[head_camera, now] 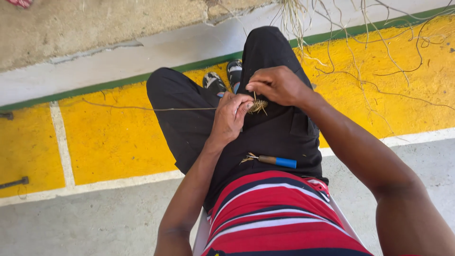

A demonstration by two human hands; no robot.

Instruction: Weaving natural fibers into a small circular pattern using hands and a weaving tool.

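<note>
- Straw bundle (259, 106) is being pinched between both hands over the lap
- left hand (231, 116) is gripping it, fingers curled together
- right hand (276, 85) is pinching 1 strand
- knife (275, 161) is lying on the thigh

Layout, seated person's lap:
Left hand (231, 115) and right hand (277, 85) meet over the knees around a fibre bundle (259, 106); tool (277, 161) lies on lap behind them; loose fibres (360, 61) on floor, right.

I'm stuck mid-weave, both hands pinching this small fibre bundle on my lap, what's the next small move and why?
Probably draw the long strand taut with the left hand, since it trails loose leftward while the right hand pinches the fibre bundle.
</note>
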